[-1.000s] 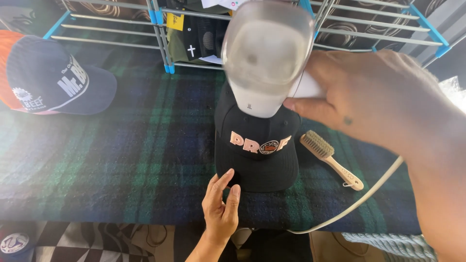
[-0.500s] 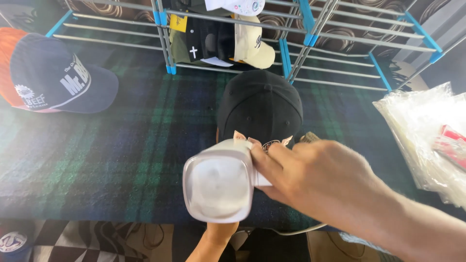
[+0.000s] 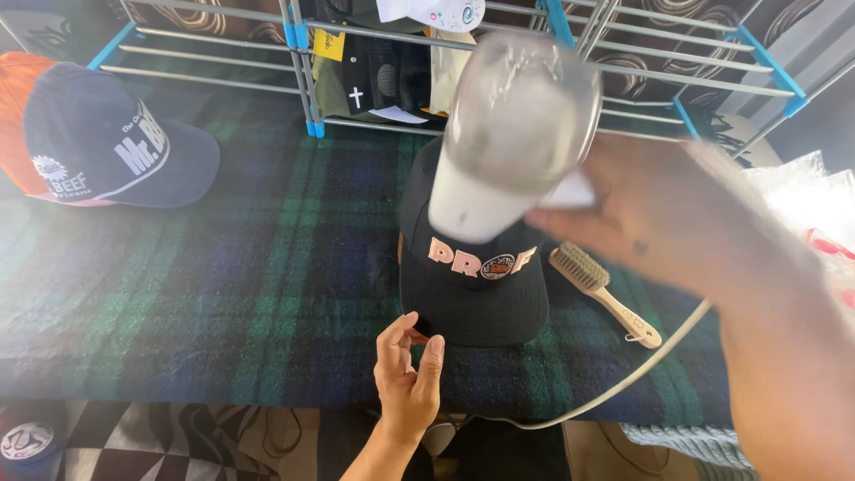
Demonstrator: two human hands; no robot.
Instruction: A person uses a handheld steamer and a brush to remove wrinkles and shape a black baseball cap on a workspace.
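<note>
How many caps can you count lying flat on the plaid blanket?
2. A black cap with pink lettering lies in the middle, under the white handheld appliance; a navy and orange cap lies far left. More caps sit on the rack behind, partly hidden.

A black fabric baseball cap with pale pink block lettering and a small round emblem on its front point(image 3: 472, 276) sits upright on a dark green and navy plaid blanket, its flat brim pointing toward the near edge of the blanket and its crown partly hidden. A white plastic handheld appliance with a wide, rounded grey head point(image 3: 512, 134) is held tilted in the air directly above the cap's crown, blurred, not touching it as far as can be told. Its cream cord point(image 3: 623, 379) trails across the blanket to the near edge.
</note>
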